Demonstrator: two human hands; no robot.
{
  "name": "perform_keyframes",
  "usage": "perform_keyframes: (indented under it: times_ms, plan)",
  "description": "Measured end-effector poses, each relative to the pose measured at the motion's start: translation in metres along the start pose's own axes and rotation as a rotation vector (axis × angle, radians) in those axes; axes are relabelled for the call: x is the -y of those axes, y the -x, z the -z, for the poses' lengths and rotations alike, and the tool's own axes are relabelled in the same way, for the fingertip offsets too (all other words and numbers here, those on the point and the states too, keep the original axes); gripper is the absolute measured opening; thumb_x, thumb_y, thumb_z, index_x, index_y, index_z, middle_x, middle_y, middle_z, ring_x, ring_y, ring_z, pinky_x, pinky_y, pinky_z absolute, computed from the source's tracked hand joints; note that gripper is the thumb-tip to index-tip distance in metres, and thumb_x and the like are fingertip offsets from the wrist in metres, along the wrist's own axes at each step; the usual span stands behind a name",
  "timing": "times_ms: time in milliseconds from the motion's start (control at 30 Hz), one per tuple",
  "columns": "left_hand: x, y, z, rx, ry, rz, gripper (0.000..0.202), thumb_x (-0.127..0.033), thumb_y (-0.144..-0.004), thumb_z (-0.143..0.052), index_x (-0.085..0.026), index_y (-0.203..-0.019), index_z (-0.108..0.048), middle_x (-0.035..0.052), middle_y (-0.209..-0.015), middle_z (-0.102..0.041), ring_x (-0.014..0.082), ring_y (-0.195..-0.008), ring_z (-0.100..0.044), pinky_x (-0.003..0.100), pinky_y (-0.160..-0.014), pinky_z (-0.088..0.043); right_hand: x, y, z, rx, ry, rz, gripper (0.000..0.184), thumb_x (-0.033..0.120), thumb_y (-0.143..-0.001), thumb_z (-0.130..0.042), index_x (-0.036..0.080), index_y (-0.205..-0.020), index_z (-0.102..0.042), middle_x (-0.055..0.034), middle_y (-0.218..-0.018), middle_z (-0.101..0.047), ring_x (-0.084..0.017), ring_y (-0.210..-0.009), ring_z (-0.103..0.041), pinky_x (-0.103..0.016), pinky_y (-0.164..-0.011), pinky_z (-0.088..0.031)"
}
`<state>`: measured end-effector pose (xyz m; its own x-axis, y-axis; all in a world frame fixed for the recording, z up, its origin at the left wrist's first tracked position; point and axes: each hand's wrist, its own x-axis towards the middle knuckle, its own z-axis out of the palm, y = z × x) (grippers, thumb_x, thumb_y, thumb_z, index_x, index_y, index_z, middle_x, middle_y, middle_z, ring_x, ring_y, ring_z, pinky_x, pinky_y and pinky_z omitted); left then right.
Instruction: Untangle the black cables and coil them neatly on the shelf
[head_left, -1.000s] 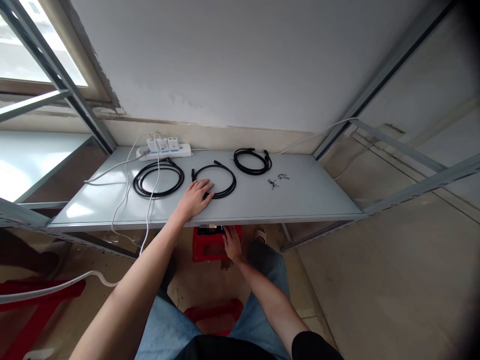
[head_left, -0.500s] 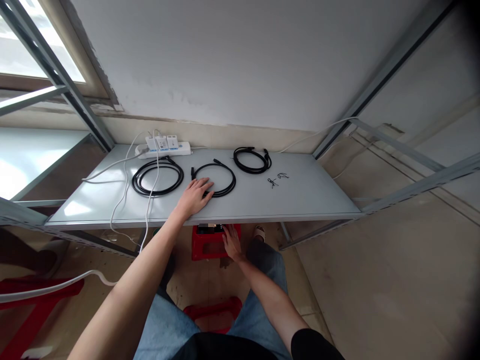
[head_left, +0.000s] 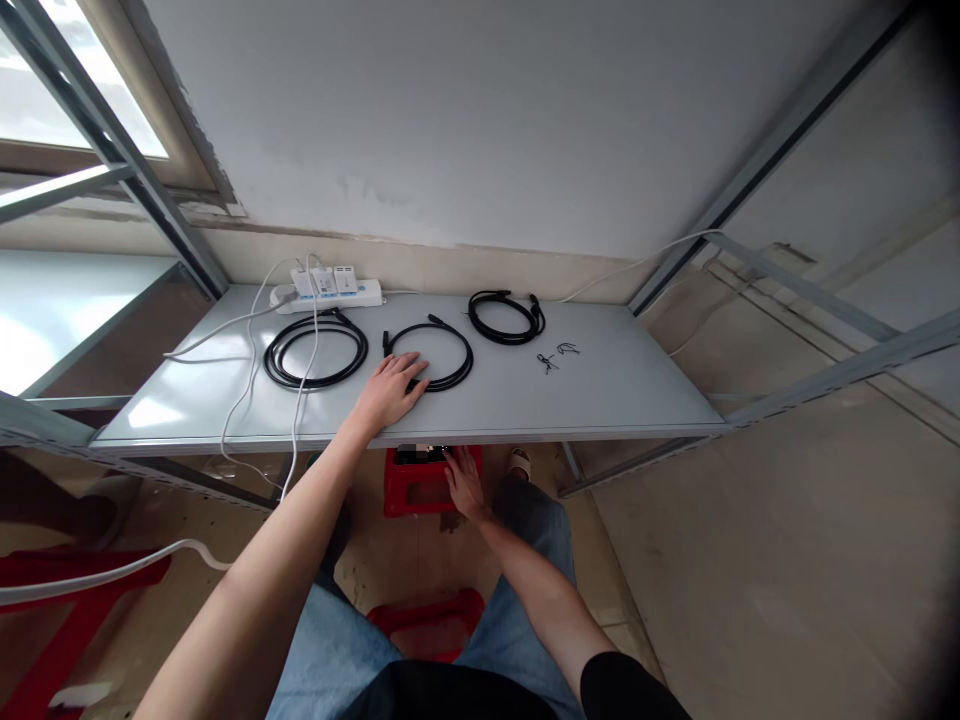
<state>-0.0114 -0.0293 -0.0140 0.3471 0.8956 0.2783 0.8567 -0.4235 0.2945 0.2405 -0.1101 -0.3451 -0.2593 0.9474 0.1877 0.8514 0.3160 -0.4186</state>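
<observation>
Three coils of black cable lie in a row on a grey steel shelf (head_left: 615, 395), side by side along its length. The left hand (head_left: 390, 392) rests on the middle coil (head_left: 466, 362), spread and palm down, fingers across the coil's near arc; no pinch is visible. Most of that loop runs ahead of the hand and to its right, and a black plug end (head_left: 386, 345) sits just ahead of the fingers. The left hand is clearly nearer this coil than the right hand (head_left: 465, 485), which is below the shelf's front edge at the corner of a red plastic stool (head_left: 409, 492), fingers loosely parted. A black object (head_left: 420, 457) lies on the stool just beside those fingers; whether they hold anything, I cannot tell. Left of the left hand is the second coil (head_left: 285, 375), crossed by a white cable (head_left: 302, 400) from a white power strip (head_left: 326, 295). Ahead and right of the left hand is the third coil (head_left: 506, 341), with small black wire bits (head_left: 559, 355) further right.
</observation>
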Motion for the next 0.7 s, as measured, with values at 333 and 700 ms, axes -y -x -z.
perform_keyframes:
  times_ms: [333, 700]
  plan:
    - [0.0007, 0.0003, -0.001, -0.005, 0.007, 0.005, 0.058, -0.052, -0.114, -0.037, -0.023, -0.157, -0.061, 0.0113, -0.168, -0.055, 0.0285, -0.158, -0.049, 0.051, -0.139, -0.028, 0.0031, 0.0019, -0.0003, -0.015, 0.005, -0.013, 0.055, 0.033, -0.114, -0.037, 0.031, -0.165, -0.055, -0.007, -0.178, -0.041, -0.027, -0.17, -0.029, -0.056, -0.134, -0.037]
    - [-0.0008, 0.0005, 0.0014, -0.002, 0.007, 0.003, 0.057, -0.051, -0.114, -0.037, -0.023, -0.157, -0.062, 0.0112, -0.168, -0.055, 0.0292, -0.157, -0.05, 0.051, -0.139, -0.029, 0.0044, 0.0014, 0.0007, -0.024, 0.01, -0.014, 0.055, 0.031, -0.115, -0.036, 0.029, -0.167, -0.053, -0.0084, -0.179, -0.04, -0.027, -0.17, -0.031, -0.053, -0.134, -0.038]
